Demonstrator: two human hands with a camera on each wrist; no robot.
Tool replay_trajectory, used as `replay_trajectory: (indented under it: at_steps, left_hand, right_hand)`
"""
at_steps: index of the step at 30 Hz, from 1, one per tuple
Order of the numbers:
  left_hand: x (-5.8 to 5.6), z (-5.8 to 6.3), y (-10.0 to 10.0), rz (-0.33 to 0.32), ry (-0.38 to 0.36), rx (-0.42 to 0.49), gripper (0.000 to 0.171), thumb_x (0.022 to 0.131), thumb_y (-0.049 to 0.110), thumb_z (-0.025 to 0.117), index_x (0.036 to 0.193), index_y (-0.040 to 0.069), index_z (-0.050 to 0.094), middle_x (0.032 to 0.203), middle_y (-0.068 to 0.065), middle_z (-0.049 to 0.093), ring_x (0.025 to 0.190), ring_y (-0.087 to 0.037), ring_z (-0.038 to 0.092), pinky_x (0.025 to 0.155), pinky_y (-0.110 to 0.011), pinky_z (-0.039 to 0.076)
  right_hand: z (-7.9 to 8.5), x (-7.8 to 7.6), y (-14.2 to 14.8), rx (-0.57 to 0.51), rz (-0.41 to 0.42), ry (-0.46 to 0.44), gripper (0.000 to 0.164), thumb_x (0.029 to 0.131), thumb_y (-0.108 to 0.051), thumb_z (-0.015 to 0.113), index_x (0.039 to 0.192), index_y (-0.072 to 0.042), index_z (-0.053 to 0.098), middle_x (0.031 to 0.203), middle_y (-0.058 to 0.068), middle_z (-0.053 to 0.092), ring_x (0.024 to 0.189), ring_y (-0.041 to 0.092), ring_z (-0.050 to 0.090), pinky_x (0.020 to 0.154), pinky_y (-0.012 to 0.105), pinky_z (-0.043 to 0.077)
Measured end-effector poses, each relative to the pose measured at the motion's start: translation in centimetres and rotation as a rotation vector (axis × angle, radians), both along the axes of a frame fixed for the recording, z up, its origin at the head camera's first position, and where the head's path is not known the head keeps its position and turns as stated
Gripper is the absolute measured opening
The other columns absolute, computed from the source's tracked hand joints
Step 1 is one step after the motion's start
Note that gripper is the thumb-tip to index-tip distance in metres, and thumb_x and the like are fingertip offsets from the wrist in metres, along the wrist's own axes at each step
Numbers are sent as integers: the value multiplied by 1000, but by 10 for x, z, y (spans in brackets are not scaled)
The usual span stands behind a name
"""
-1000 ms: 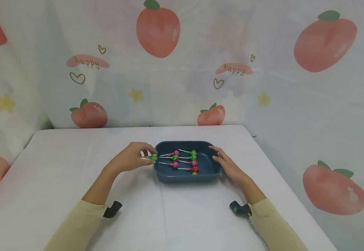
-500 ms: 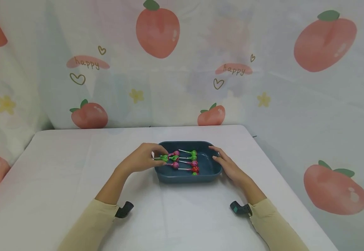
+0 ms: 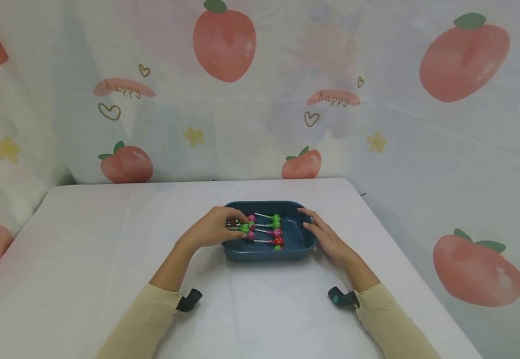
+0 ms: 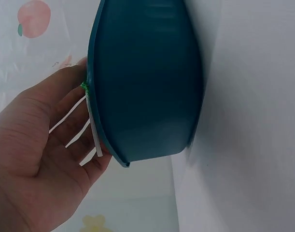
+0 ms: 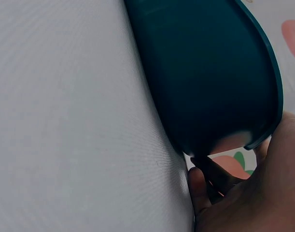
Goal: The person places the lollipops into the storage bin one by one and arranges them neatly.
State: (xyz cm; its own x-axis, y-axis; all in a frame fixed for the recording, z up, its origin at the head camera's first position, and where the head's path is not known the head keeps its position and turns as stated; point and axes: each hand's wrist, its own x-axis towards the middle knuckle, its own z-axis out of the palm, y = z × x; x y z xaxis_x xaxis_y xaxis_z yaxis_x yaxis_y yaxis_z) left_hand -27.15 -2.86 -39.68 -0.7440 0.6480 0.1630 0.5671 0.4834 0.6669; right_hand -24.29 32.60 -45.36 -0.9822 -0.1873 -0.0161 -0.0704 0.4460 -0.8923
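Observation:
In the head view, my left hand (image 3: pixel 212 228) pinches a green-wrapped lollipop (image 3: pixel 244 228) between thumb and fingers, over the left part of a dark blue plastic bin (image 3: pixel 260 256). The white stick (image 4: pixel 95 128) of that lollipop shows beside the bin's rim in the left wrist view. My right hand (image 3: pixel 331 243) grips the bin's right end, with thumb and forefinger over the rim and other fingers low against the outside. Inside the bin lie several lollipops in rows, among them a green one (image 3: pixel 276 218) and a red one (image 3: pixel 278 241). My left hand covers some sticks.
The bin stands on a table with a white cloth (image 3: pixel 260 314). Behind and beside it hangs a fabric backdrop (image 3: pixel 251 114) printed with peaches. A black device (image 3: pixel 189 300) sits at my left wrist and another black device (image 3: pixel 342 297) at my right.
My left hand has moved right with the green lollipop, from outside the bin's left rim to over the lollipops inside. The right hand and the bin have stayed put.

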Motion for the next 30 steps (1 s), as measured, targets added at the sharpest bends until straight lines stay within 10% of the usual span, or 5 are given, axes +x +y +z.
replay_trajectory:
  at_steps: [30]
  left_hand:
    - [-8, -23, 23, -50, -17, 3, 21, 91, 19, 83, 111, 15, 76, 102, 7, 70, 97, -13, 64, 88, -34, 53]
  right_hand:
    - [-1, -2, 0, -11, -8, -6, 49, 112, -37, 43, 160, -31, 36, 171, 7, 12, 156, 38, -1, 116, 70, 2]
